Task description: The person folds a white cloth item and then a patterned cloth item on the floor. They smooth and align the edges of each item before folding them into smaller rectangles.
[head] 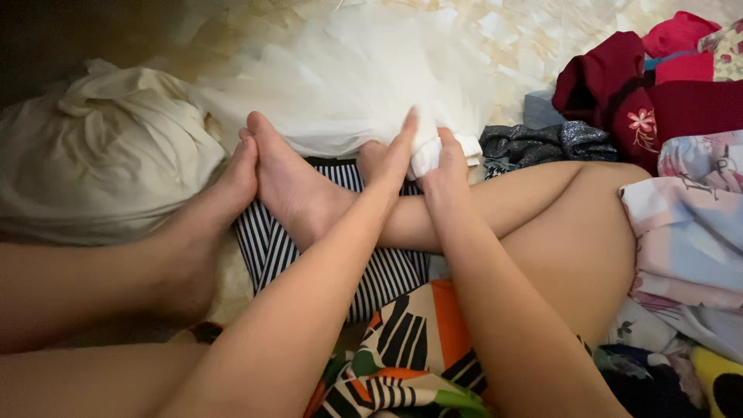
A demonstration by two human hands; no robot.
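Right hand (447,164) clamped on the folded edge of a white tulle garment (356,85); the rest of the fabric spreads away from the hand across the floor (542,39). Left hand (395,159) just beside the right, fingers straight and together, pressed flat against the same white edge. Below both hands: black-and-white striped cloth (325,255). Well left of them, a knotted cream bundle (101,155). To the right, a pile of red clothes (658,85).

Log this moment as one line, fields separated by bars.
left hand flat on white tulle garment | right hand gripping its bunched end | striped cloth underneath | clothes pile at right
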